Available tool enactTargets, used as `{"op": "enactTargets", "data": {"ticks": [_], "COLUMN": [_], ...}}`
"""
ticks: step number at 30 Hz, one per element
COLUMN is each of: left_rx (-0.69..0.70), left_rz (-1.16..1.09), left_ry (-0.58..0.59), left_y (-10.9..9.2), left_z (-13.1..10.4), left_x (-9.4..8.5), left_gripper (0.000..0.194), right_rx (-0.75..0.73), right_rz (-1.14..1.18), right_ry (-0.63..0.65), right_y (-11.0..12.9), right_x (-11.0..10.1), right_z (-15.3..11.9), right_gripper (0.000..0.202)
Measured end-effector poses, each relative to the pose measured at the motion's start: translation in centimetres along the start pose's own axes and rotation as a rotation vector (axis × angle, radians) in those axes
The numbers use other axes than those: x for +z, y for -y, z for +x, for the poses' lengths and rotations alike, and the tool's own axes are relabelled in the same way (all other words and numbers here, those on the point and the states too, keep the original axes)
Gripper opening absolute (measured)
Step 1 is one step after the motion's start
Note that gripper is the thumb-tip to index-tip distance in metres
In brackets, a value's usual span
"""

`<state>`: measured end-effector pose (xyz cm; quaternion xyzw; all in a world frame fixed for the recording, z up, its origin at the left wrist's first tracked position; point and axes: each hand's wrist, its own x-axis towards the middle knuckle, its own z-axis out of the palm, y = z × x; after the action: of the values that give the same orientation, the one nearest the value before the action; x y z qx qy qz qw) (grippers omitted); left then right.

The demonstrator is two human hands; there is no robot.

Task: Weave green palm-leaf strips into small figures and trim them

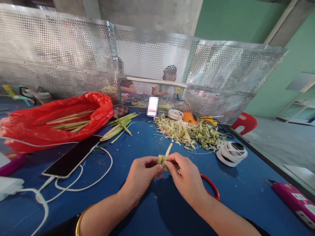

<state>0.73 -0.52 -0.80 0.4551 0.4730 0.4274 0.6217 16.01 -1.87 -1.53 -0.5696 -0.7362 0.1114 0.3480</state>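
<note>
Above the middle of the blue table, my left hand (145, 168) pinches a small folded piece of pale yellow-green leaf strip (160, 159) between thumb and fingers. My right hand (183, 170) is closed on the same piece from the other side, and a free end of the strip sticks up between the hands. The fingertips partly hide how it is folded. A red loop handle (214, 186), perhaps of scissors, shows beyond my right wrist; the rest of it is hidden. My left wrist wears a gold bangle (80, 223).
Long leaves lie in a red plastic bag (98, 101) and beside it (118, 127). A phone (73, 157) with a white cable rests at left. Leaf trimmings (187, 131), a white ribbon roll (231, 154) and a purple device (292, 200) lie rightward. People sit behind a perforated metal screen (152, 49).
</note>
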Motion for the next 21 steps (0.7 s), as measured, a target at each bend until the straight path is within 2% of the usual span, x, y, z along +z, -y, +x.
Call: {"op": "enactTargets", "data": {"ticks": [3,7,11,14,18,21], "left_rx": [-0.03,-0.081,-0.113,-0.144,-0.136,-0.089], "left_rz": [-0.052,-0.136,-0.211,-0.245,-0.199,-0.137], "left_ry": [-0.058,-0.058,-0.045,-0.024,0.01,0.003], "left_y": [-0.6,-1.3,-1.1,-0.8,-1.0,-1.0], "left_z": [0.1,0.1,0.3,0.4,0.3,0.2], "left_x": [-0.3,-0.8,-1.2,-1.2,-1.1,-0.9], "left_gripper": [0.024,0.027,0.029,0.026,0.021,0.021], "right_rx": [0.053,0.18,0.296,0.353,0.387,0.368], "right_rz": [0.142,0.547,0.969,1.1,1.04,1.077], "right_ry": [0.037,0.177,0.268,0.194,-0.016,-0.055], "right_y": [0.1,-0.1,-0.2,-0.4,-0.6,-0.3], "right_x": [-1.5,-3.3,-3.4,-2.5,-1.4,-1.1], "right_z": [0.7,1.6,1.8,1.7,1.6,1.5], "right_gripper": [0.022,0.039,0.033,0.024,0.018,0.017]}}
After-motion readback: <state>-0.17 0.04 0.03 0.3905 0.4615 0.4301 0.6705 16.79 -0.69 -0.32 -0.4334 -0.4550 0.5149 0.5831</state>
